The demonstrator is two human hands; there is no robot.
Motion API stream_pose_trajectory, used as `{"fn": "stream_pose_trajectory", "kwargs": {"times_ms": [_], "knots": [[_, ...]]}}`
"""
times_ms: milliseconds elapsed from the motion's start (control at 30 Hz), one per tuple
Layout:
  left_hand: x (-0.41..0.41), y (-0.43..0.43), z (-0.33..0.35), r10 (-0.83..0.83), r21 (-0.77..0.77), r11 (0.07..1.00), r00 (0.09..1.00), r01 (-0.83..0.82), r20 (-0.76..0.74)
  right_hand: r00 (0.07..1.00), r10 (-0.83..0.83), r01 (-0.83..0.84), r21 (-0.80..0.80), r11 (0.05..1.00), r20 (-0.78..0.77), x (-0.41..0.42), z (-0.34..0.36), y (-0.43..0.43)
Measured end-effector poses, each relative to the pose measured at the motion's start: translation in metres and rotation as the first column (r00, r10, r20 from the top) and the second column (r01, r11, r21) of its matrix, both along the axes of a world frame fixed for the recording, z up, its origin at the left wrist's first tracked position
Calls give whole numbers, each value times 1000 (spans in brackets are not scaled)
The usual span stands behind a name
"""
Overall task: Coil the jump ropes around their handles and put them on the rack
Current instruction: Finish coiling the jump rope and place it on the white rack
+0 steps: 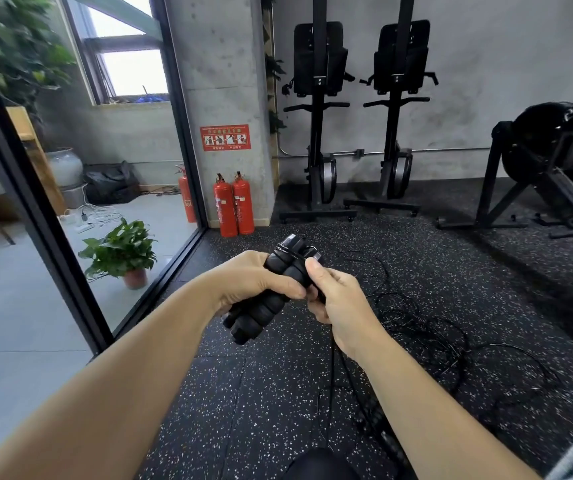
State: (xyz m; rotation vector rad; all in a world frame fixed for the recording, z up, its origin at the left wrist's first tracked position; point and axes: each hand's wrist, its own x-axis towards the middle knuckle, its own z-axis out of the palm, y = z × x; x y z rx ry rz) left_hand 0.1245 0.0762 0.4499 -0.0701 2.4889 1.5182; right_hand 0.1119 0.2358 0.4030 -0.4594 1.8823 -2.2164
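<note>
My left hand (pixel 248 280) grips a pair of black ribbed jump rope handles (pixel 260 311) held side by side, tilted up to the right. A few turns of thin black rope (pixel 286 252) are wound round their upper ends. My right hand (pixel 335 299) pinches the rope just beside the handles, and the rope hangs down from it toward the floor. More black rope (pixel 430 327) lies in loose tangled loops on the speckled floor to the right. Another black handle (pixel 378 420) lies on the floor beneath my right forearm. No rack is recognisable.
Two red fire extinguishers (pixel 233 206) stand by a concrete pillar ahead. A glass wall with a black frame (pixel 53 230) runs along the left, a potted plant (pixel 122 252) behind it. Two upright black machines (pixel 319 133) stand at the back wall, another black machine (pixel 551 157) at right.
</note>
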Motion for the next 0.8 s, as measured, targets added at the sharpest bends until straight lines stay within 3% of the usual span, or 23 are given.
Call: {"fn": "stream_pose_trajectory", "kwargs": {"times_ms": [67, 167, 267, 367, 467, 600, 800], "knots": [[0, 3, -2, 64, 4, 998, 997, -64, -31, 999, -24, 26, 67, 997, -31, 0, 0, -1], [-4, 0, 0, 169, 4, 986, 985, -169, -37, 974, -99, 158, 294, 943, -204, -1, -3, 0], [-5, -10, 6, 259, -39, 965, 965, -261, -44, 905, -86, 303, 489, 818, -418, 0, -2, 6], [-4, -16, 9, 297, -94, 948, 952, -303, -77, 829, 5, 432, 645, 630, -560, 7, 10, 7], [-3, -19, 12, 291, -188, 932, 949, -310, -120, 729, 68, 578, 666, 471, -681, 18, 28, 5], [0, -19, 16, 252, -369, 885, 958, -286, -138, 570, 209, 723, 606, 332, -795, 20, 61, 2], [12, 10, 30, 32, -662, 745, 996, -81, -86, 340, 471, 801, 513, 308, -814, 3, 99, -12]]}}
